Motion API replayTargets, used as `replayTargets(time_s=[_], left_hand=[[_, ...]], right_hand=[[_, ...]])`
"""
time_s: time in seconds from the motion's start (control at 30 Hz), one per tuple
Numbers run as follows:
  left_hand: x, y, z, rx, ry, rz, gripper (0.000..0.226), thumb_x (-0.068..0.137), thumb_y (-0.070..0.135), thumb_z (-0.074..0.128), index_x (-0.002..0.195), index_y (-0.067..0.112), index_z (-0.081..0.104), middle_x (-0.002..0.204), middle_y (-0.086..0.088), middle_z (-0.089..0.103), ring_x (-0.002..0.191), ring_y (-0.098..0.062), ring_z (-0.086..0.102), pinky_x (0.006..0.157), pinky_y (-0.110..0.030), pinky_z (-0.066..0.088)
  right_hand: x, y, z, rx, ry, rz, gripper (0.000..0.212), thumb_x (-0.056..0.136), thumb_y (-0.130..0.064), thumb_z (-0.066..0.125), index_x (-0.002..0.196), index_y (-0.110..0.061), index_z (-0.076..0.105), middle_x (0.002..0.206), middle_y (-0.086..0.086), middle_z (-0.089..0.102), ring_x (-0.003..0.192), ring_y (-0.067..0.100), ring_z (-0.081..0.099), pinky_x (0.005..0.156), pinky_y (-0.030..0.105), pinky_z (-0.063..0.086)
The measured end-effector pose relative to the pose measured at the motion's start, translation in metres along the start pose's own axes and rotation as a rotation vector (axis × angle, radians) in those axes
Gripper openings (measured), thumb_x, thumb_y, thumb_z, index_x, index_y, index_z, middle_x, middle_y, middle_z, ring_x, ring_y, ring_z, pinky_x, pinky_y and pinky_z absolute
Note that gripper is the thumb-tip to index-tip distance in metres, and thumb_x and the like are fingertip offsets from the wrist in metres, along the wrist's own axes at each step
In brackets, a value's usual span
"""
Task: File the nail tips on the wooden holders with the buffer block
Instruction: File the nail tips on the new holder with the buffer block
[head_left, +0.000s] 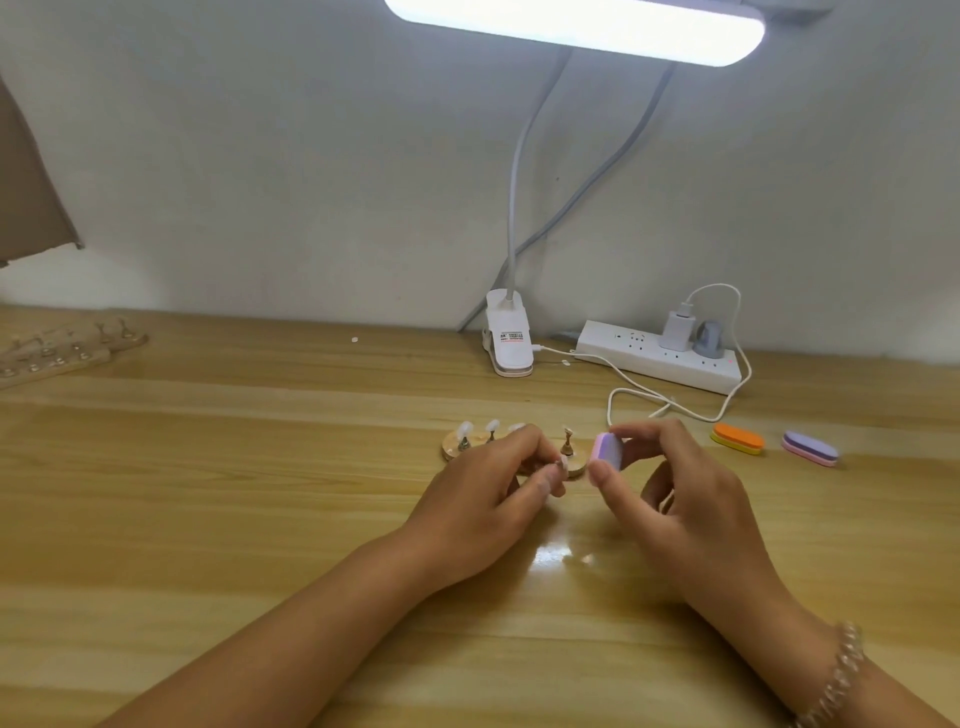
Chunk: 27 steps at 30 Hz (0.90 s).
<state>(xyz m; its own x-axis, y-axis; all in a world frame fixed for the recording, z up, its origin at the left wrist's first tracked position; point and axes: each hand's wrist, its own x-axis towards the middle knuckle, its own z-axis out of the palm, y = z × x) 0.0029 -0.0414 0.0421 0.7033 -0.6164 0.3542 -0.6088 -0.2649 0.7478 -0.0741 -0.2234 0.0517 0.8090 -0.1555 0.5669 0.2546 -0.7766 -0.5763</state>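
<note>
The pale wooden desk (208, 493) fills the lower half of the view, its back edge against a white wall. A lit lamp bar (576, 26) hangs over it, on a bent neck rising from a white clip base (510, 340) at the back edge. Just right of the base, a white power strip (660, 356) lies along that edge with 2 plugs in it.

Both hands meet near the middle of the desk. The left hand (483, 499) has its fingers curled and pinches a small pale nail tip (558, 467) between thumb and fingertips; whether that tip sits on a stand cannot be told. The right hand (675, 499), with a beaded bracelet (836, 675) at the wrist, grips the buffer block (608, 451) between thumb and fingertips, its lilac-and-pink end just beside the pinched tip.

A second rack of stands (62, 348) lies at the far left, near the back edge. The wooden holder (457, 449) sits just behind the left hand, partly hidden by it, with more nail tips (464, 429) upright on small stands. Toward the right edge lie 2 spare buffers, 1 orange (737, 439) and 1 purple (810, 448), near each other but apart.
</note>
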Motion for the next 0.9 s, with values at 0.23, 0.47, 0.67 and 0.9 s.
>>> replayTargets(time_s=[0.23, 0.47, 0.67, 0.9], left_hand=[[0.0004, -0.0014, 0.0007, 0.009, -0.017, 0.014, 0.014, 0.092, 0.036, 0.052, 0.094, 0.039, 0.065, 0.085, 0.021, 0.065, 0.057, -0.004, 0.055, 0.061, -0.034, 0.049], [-0.001, 0.0009, 0.0008, 0.061, -0.077, 0.048, 0.015, 0.097, 0.038, 0.053, 0.099, 0.035, 0.067, 0.082, 0.023, 0.068, 0.061, 0.003, 0.06, 0.061, -0.027, 0.047], [-0.0009, 0.0004, -0.0018, 0.006, -0.052, 0.046, 0.024, 0.1, 0.024, 0.054, 0.092, 0.044, 0.063, 0.076, 0.027, 0.063, 0.059, 0.006, 0.057, 0.06, -0.018, 0.041], [-0.0002, -0.0004, 0.002, -0.014, -0.071, 0.065, 0.015, 0.098, 0.032, 0.052, 0.095, 0.041, 0.063, 0.083, 0.022, 0.066, 0.06, 0.0, 0.059, 0.06, -0.023, 0.044]], right_hand=[[-0.0049, -0.0067, 0.0011, -0.069, -0.096, -0.149, 0.037, 0.086, -0.056, 0.064, 0.11, -0.029, 0.059, 0.092, -0.021, 0.062, 0.055, 0.01, 0.054, 0.05, 0.028, 0.046], [-0.0017, -0.0014, -0.0006, 0.016, -0.045, -0.042, 0.041, 0.08, -0.064, 0.053, 0.101, -0.03, 0.057, 0.086, -0.021, 0.063, 0.058, 0.014, 0.056, 0.055, 0.034, 0.047], [-0.0061, -0.0074, 0.0026, -0.092, -0.1, -0.127, 0.037, 0.085, -0.064, 0.052, 0.1, -0.031, 0.056, 0.084, -0.023, 0.06, 0.055, 0.011, 0.053, 0.051, 0.024, 0.041], [-0.0024, -0.0041, 0.0013, -0.061, -0.093, -0.106, 0.035, 0.088, -0.063, 0.045, 0.102, -0.034, 0.058, 0.09, -0.022, 0.061, 0.059, 0.012, 0.055, 0.053, 0.024, 0.04]])
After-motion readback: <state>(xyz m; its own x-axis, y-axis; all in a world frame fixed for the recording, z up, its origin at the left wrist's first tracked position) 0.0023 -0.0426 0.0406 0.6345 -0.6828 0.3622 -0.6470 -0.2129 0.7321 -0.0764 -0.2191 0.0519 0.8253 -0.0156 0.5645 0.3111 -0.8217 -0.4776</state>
